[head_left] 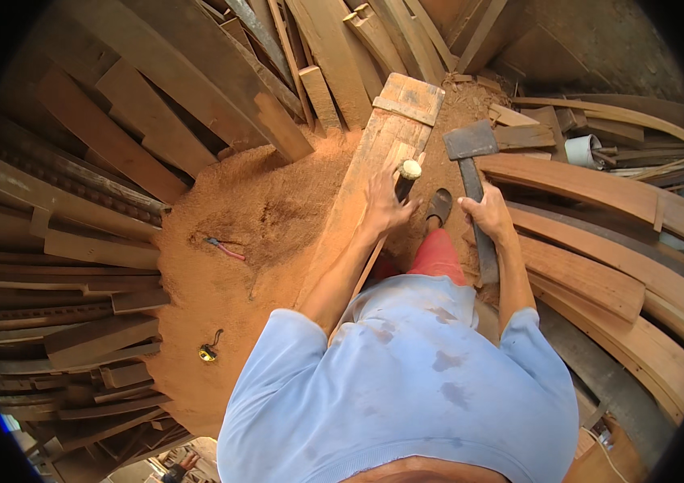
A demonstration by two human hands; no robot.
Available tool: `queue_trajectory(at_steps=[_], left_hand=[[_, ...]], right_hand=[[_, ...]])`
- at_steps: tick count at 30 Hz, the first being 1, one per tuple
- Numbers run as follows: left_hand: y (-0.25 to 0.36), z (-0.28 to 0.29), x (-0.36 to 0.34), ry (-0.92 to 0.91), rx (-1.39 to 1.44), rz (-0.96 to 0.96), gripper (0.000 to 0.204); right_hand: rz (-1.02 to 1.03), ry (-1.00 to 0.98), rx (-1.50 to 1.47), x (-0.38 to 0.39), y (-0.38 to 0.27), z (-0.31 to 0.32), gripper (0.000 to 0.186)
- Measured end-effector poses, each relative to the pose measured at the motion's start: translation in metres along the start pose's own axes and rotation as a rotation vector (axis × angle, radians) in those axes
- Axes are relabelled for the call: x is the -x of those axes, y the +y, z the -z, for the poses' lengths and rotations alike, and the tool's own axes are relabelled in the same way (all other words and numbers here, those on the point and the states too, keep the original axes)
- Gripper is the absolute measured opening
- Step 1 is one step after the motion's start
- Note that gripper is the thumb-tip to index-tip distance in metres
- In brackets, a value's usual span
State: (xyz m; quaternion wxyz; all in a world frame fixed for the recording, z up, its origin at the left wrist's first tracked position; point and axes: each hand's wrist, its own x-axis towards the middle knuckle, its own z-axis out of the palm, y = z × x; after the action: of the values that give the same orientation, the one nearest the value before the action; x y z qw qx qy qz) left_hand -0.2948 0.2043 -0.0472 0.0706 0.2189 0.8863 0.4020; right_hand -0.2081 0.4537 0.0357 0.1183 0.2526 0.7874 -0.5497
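Note:
My left hand (388, 203) is closed around the dark handle of a chisel (409, 171), whose pale, worn butt points up at me. Its blade is hidden below the hand. Beneath it a narrow strip of wood (400, 150) lies along a long, dusty wooden bench (366, 157) with a crosspiece (404, 110) near its far end. To the right, my right hand (488, 214) grips the long, flat, dark handle of a mallet (471, 140). The mallet's blocky grey head is at the far end of the handle, beyond and to the right of the chisel, touching neither it nor the bench.
Sawdust (278, 193) covers the floor on the left, where red-handled pliers (225, 249) and a yellow tape measure (208, 352) lie. Planks (100, 249) lean all around the left and back. Curved boards (599, 274) are stacked close on my right, near a white container (579, 150).

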Motion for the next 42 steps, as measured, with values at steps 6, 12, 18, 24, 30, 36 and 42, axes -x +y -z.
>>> queue_trajectory(at_steps=[6, 12, 18, 24, 30, 36, 42], left_hand=[[-0.031, 0.004, 0.081, 0.028, -0.203, 0.434, 0.082], [-0.02, 0.005, 0.083, 0.048, -0.43, 0.438, 0.064], [-0.014, 0.004, 0.081, 0.066, -0.505, 0.459, 0.059], [-0.024, 0.005, 0.079, 0.065, -0.448, 0.427, 0.06], [-0.022, 0.007, 0.081, 0.062, -0.406, 0.45, 0.062], [-0.029, 0.009, 0.095, 0.065, -0.357, 0.449, 0.07], [-0.028, 0.026, 0.12, -0.105, -0.393, 0.458, 0.069]], right_hand=[[0.109, -0.101, 0.459, -0.122, -0.029, 0.017, 0.036], [0.117, -0.39, 0.567, -0.243, -0.003, -0.037, 0.039], [0.201, -0.305, 0.711, -0.256, 0.041, -0.077, 0.054], [0.173, -0.231, 0.906, -0.232, 0.025, -0.073, 0.05], [0.406, -0.386, -0.23, -0.126, -0.095, -0.048, 0.051], [0.516, -0.155, 0.462, -0.072, -0.075, -0.104, 0.043], [0.382, -0.03, 0.389, -0.085, -0.069, -0.116, 0.037]])
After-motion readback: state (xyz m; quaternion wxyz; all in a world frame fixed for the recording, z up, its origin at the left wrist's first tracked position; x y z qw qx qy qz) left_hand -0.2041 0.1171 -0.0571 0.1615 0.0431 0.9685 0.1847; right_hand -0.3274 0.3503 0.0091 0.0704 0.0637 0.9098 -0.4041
